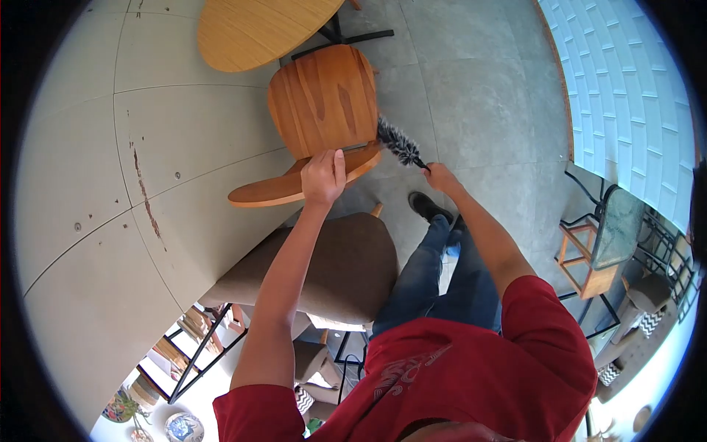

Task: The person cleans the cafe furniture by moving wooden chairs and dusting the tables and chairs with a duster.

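A wooden chair [324, 96] with a rounded seat stands in front of me, its curved backrest [272, 189] toward me. My left hand [323, 177] is closed around the top edge of that backrest. In my right hand [440, 177] is the dark handle of a fluffy grey-and-black duster [398, 141]. The duster's head is at the right side of the chair, close to the rear corner of the seat. Whether its tip touches the wood I cannot tell.
A round wooden table [265, 29] on a black base stands beyond the chair. A brown upholstered chair [331, 269] is close on my left. Scuffed pale panels [169, 162] line the left side. A glass-topped table [617, 225] stands at right, over grey floor tiles [486, 96].
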Action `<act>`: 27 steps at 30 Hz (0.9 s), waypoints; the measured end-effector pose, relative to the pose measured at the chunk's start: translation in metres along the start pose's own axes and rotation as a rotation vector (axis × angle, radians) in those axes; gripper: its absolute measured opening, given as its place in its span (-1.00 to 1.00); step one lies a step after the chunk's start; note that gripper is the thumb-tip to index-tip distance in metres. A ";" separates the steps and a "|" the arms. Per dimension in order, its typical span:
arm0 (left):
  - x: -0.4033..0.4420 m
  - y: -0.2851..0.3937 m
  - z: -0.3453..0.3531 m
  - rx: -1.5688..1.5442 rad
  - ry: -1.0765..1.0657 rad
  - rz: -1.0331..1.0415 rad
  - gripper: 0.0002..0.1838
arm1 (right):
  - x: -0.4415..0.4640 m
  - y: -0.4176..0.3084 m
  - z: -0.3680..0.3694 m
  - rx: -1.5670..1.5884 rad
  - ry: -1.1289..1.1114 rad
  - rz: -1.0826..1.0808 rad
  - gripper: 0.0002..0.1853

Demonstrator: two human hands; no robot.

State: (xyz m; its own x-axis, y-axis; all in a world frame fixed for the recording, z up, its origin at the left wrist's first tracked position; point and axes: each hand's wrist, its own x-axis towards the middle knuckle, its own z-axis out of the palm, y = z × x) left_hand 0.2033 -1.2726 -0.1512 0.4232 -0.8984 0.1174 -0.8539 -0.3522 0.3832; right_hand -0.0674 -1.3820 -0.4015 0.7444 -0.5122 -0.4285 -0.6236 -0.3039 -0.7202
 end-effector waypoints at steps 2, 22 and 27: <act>0.000 0.001 -0.001 0.004 -0.021 -0.018 -0.66 | -0.006 -0.017 -0.014 0.098 -0.080 0.135 -0.60; 0.027 0.003 0.002 -0.065 -0.243 -0.099 -0.74 | 0.099 -0.001 -0.003 0.536 0.237 0.271 -0.57; 0.032 0.001 0.003 -0.056 -0.312 -0.104 -0.72 | 0.158 0.011 0.005 0.810 0.102 0.555 -0.48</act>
State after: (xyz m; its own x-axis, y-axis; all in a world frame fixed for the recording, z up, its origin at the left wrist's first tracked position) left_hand 0.2148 -1.3025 -0.1496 0.3868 -0.8985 -0.2075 -0.7895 -0.4389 0.4290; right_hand 0.0449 -1.4625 -0.4801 0.3482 -0.4938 -0.7968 -0.4980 0.6227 -0.6035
